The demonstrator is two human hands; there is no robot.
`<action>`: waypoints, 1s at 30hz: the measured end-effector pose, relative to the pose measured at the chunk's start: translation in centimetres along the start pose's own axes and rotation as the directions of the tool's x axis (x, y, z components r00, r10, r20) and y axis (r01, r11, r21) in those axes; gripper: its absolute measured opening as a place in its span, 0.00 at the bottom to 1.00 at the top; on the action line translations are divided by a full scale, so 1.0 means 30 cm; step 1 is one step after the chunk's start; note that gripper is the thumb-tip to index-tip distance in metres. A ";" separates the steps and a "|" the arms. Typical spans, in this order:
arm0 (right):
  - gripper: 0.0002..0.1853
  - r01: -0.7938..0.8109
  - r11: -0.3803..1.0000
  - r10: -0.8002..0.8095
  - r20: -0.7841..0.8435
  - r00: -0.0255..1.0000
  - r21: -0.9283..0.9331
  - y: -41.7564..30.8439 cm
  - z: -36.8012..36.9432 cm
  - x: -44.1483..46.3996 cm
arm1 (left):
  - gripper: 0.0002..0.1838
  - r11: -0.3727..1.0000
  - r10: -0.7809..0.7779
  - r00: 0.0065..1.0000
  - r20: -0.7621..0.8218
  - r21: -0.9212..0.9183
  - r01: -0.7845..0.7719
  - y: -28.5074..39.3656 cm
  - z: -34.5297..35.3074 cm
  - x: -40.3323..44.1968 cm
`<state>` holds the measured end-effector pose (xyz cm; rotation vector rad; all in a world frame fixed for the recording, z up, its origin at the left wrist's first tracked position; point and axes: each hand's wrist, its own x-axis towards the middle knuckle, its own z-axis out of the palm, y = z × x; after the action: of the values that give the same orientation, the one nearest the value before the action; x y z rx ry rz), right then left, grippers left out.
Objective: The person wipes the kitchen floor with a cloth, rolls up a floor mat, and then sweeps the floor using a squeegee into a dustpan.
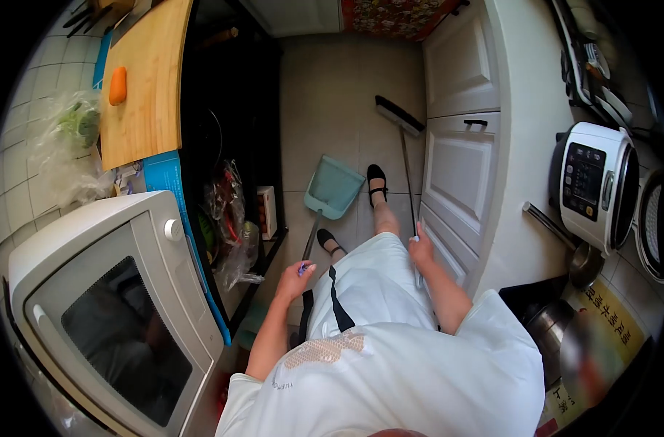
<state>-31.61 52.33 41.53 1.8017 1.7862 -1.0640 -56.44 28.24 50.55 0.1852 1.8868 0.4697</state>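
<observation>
My left hand (294, 281) is closed around the handle of a long-handled dustpan. The pale green pan (335, 186) rests on the tiled floor ahead of my feet. In my right hand (421, 251) is the thin handle of a broom. Its dark head with light bristles (400, 116) lies farther forward, close to the white cabinet doors. The pan and the broom head are apart, and the broom handle runs along the right side of my leg.
White cabinets (459, 164) line the right, below a counter with a rice cooker (596, 186). At left stand a microwave (120, 320), a cutting board (146, 87) with a carrot (118, 86), and a dark shelf holding plastic-bagged goods (228, 204). Tiled floor (325, 87) runs between them.
</observation>
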 end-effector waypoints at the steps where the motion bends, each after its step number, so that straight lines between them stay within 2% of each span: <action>1: 0.32 0.001 1.000 -0.001 -0.006 1.000 -0.001 -0.007 -0.015 -0.021 | 0.22 1.000 0.019 1.000 -0.009 0.002 -0.019 -0.004 0.000 0.003; 5: 0.30 0.149 0.988 -0.145 -0.073 0.987 0.050 -0.089 -0.094 0.011 | 0.22 0.999 0.037 0.999 -0.029 0.019 -0.037 -0.011 -0.001 0.012; 7: 0.29 0.443 0.895 -0.412 -0.278 0.868 0.058 -0.081 -0.067 0.221 | 0.22 1.000 0.004 1.000 -0.016 0.013 -0.004 -0.004 -0.004 0.015; 8: 0.29 0.364 0.931 -0.355 -0.189 0.916 0.014 -0.153 -0.118 0.304 | 0.22 1.000 -0.026 1.000 -0.001 0.005 0.026 0.000 -0.002 0.014; 9: 0.29 0.467 0.883 -0.458 -0.275 0.845 -0.034 -0.143 -0.090 0.462 | 0.22 0.999 -0.038 0.999 0.003 0.005 0.038 0.006 0.000 0.013; 10: 0.29 0.382 0.924 -0.378 -0.183 0.908 -0.011 -0.204 -0.123 0.561 | 0.22 0.999 -0.042 0.999 0.008 0.003 0.042 0.011 -0.002 0.010; 13: 0.29 0.346 0.936 -0.352 -0.114 0.929 -0.068 -0.366 -0.203 0.702 | 0.22 0.999 -0.040 0.999 -0.005 0.004 0.040 0.011 0.003 0.004; 16: 0.29 0.337 0.929 -0.350 -0.071 0.934 -0.154 -0.372 -0.191 0.715 | 0.22 0.999 -0.035 0.999 -0.015 0.010 0.035 0.014 0.003 -0.004; 18: 0.29 0.311 0.947 -0.312 -0.007 0.950 -0.076 -0.261 -0.139 0.652 | 0.22 0.999 -0.036 0.999 -0.015 0.002 0.036 0.021 0.001 0.000; 20: 0.30 0.375 0.919 -0.377 0.005 0.926 -0.118 -0.144 -0.113 0.519 | 0.22 0.999 -0.039 0.999 -0.009 0.030 0.039 0.022 -0.002 0.000; 22: 0.31 0.261 0.963 -0.254 0.101 0.962 -0.065 -0.072 -0.135 0.332 | 0.22 0.999 -0.029 1.000 -0.011 0.025 0.029 0.027 -0.008 0.002; 24: 0.32 0.352 0.932 -0.349 0.048 0.936 -0.089 0.073 -0.110 0.218 | 0.22 1.000 -0.018 1.000 -0.016 0.023 0.018 0.028 -0.014 -0.004; 26: 0.30 0.122 0.978 -0.083 0.221 0.972 -0.168 0.036 -0.195 0.068 | 0.22 1.000 -0.014 1.000 -0.014 0.001 0.014 0.032 -0.016 -0.007; 30: 0.30 0.221 0.971 -0.209 0.119 0.971 -0.092 0.055 -0.196 -0.008 | 0.24 0.998 -0.034 0.999 -0.018 0.043 0.034 0.032 -0.016 -0.013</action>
<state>-28.59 56.28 45.07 1.4855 1.9651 -1.1036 -56.83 28.86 51.42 0.1780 1.9152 0.4089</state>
